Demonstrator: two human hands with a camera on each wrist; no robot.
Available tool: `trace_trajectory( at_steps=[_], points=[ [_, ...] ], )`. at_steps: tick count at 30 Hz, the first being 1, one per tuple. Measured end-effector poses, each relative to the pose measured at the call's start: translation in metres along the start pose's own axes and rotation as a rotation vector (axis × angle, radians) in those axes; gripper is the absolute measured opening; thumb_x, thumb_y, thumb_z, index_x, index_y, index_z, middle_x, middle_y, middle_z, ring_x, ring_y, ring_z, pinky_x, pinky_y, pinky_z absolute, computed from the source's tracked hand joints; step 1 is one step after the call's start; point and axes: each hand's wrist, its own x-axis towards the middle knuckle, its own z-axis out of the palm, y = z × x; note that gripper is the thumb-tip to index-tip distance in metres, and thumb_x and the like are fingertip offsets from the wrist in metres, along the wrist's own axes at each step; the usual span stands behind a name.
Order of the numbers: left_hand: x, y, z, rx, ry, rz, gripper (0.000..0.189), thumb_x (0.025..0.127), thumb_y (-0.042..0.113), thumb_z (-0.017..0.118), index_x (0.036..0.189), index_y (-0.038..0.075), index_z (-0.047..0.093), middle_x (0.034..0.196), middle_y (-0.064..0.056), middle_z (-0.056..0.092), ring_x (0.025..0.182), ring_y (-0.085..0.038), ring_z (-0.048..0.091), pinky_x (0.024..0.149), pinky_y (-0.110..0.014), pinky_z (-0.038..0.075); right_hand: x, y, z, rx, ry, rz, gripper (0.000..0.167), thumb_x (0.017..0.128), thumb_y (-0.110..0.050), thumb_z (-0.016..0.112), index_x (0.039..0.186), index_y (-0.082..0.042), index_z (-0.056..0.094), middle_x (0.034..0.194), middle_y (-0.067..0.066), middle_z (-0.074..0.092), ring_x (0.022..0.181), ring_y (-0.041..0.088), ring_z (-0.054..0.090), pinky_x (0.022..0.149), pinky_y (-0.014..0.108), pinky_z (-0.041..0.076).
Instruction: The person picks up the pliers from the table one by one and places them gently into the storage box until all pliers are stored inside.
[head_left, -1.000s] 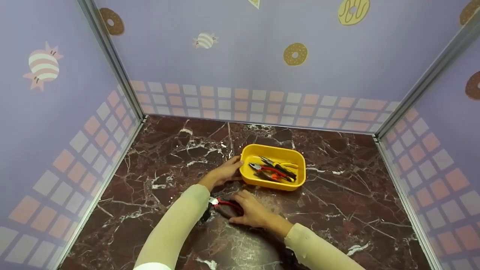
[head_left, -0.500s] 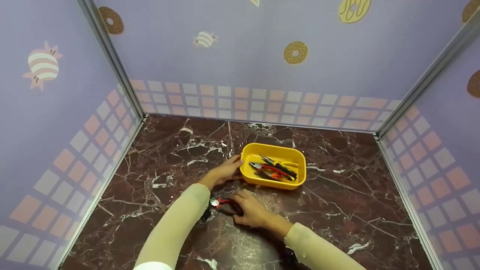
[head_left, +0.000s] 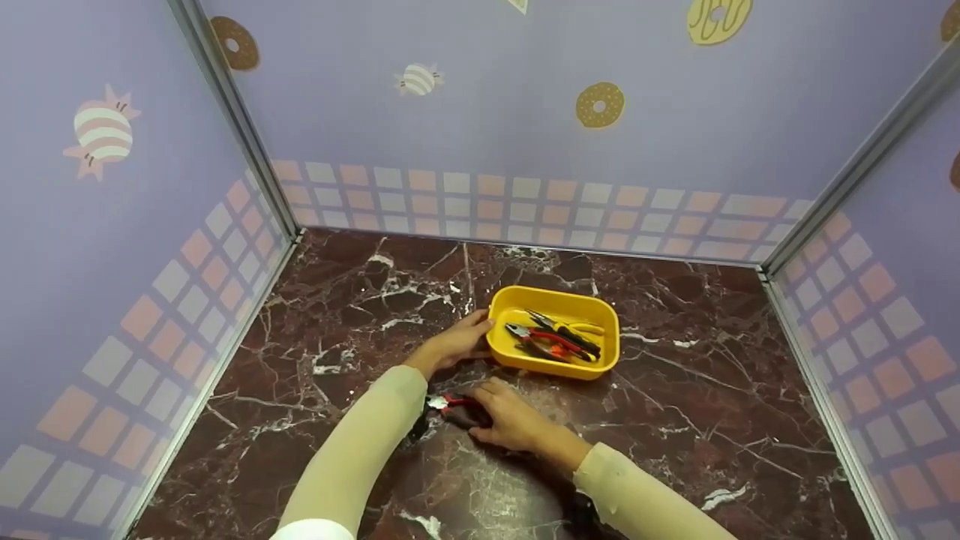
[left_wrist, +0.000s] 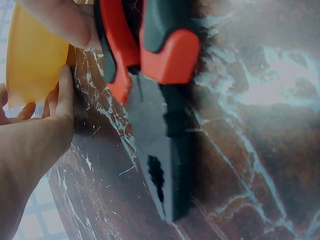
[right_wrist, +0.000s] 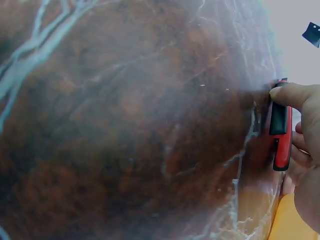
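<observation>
Red-and-black combination pliers (head_left: pixel 442 403) lie in my right hand (head_left: pixel 514 421), whose thumb and fingers hold the handles. Close up in the left wrist view, the grey metal head of the pliers (left_wrist: pixel 150 135) has its tips together. My right thumb (right_wrist: pixel 290 95) presses on one handle in the right wrist view. Farther off, my left hand (head_left: pixel 456 343) grips the left end of a yellow plastic box (head_left: pixel 551 369). Inside that box lie red-handled pliers (head_left: pixel 551 337), yellow-and-black long-nose pliers (head_left: pixel 559 327) and another tool with orange on it (head_left: pixel 556 351), partly covered.
A dark red marbled tabletop (head_left: pixel 697 420) bears everything. Lilac panels (head_left: pixel 487 97) with sweets and doughnuts printed on them stand at the back and both sides, joined by grey metal posts (head_left: pixel 240 127).
The handles of the pliers in my right hand have come closer together, and the right thumb has moved in. My left hand stays at the box. The head view has shifted slightly.
</observation>
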Motion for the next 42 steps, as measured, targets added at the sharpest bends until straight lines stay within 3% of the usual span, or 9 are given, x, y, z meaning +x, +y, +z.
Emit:
trace_trajectory(
  at_steps=[6,17,23,28,33,42],
  points=[
    [0.002,-0.001,0.0,-0.01,0.021,0.002,0.053,0.118,0.024,0.04,0.166,0.008,0.028,0.157,-0.026,0.047,0.137,-0.039,0.056,0.112,-0.052,0.052,0.001,0.002,-0.008,-0.037,-0.024,-0.012,0.066,0.082,-0.027,0.088,0.138,-0.004,0.063,0.124,0.009,0.067,0.112,0.024,0.06,0.097,0.037,0.058],
    [0.002,0.001,0.003,-0.013,-0.009,-0.007,0.055,0.118,0.025,0.038,0.168,0.007,0.024,0.158,-0.026,0.046,0.14,-0.04,0.054,0.114,-0.051,0.05,-0.006,0.014,-0.029,-0.098,-0.091,0.007,0.063,0.081,-0.021,0.086,0.135,0.002,0.061,0.127,0.015,0.064,0.116,0.029,0.062,0.101,0.041,0.058],
    [0.003,-0.002,0.001,-0.008,-0.002,-0.002,0.054,0.118,0.024,0.039,0.167,0.006,0.024,0.158,-0.025,0.047,0.139,-0.038,0.055,0.113,-0.049,0.052,-0.01,0.02,-0.038,-0.094,-0.09,-0.008,0.068,0.08,-0.018,0.086,0.139,0.004,0.059,0.128,0.016,0.064,0.116,0.028,0.062,0.102,0.041,0.057],
    [0.004,-0.002,0.0,-0.017,-0.019,0.012,0.053,0.118,0.023,0.038,0.166,0.004,0.025,0.157,-0.028,0.046,0.139,-0.04,0.055,0.113,-0.049,0.052,-0.013,0.025,-0.045,-0.085,-0.096,0.034,0.069,0.08,-0.017,0.087,0.141,0.001,0.059,0.129,0.014,0.063,0.116,0.027,0.061,0.102,0.042,0.057],
    [0.003,-0.001,0.0,-0.02,-0.026,0.014,0.053,0.118,0.022,0.037,0.166,0.004,0.025,0.157,-0.029,0.046,0.139,-0.041,0.054,0.114,-0.051,0.05,-0.013,0.027,-0.054,-0.049,-0.112,0.054,0.071,0.081,-0.016,0.088,0.144,0.0,0.059,0.139,0.016,0.06,0.125,0.029,0.06,0.109,0.045,0.053],
    [0.002,-0.001,0.0,-0.023,-0.024,0.015,0.052,0.118,0.021,0.038,0.166,0.004,0.026,0.156,-0.028,0.047,0.138,-0.04,0.055,0.114,-0.051,0.05,-0.013,0.03,-0.065,-0.054,-0.102,0.038,0.07,0.08,-0.014,0.089,0.143,-0.002,0.059,0.141,0.016,0.059,0.127,0.031,0.06,0.111,0.046,0.053]
  ],
)
